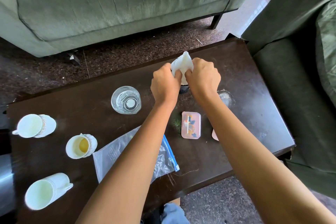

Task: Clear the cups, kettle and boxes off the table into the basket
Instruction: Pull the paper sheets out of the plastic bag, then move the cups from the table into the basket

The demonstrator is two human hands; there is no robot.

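Observation:
My left hand (164,82) and my right hand (202,76) both grip a crumpled white tissue or bag (182,64) over a small dark mesh container (184,89), mostly hidden beneath them, on the dark wooden table (254,96). A clear glass (126,100) stands left of my hands. Three white cups sit at the table's left: one on a saucer (31,125), one with yellowish liquid (80,146), and one lying tilted (45,191). A small pink lidded box (190,125) lies between my forearms; another pink piece (215,134) peeks out under my right arm.
A clear zip bag (116,149) with a blue seal lies flat under my left forearm. A grey-green sofa (118,5) stands beyond the table, a dark armchair (300,78) to the right. A metallic object (6,178) shows at the left edge. Carpet surrounds the table.

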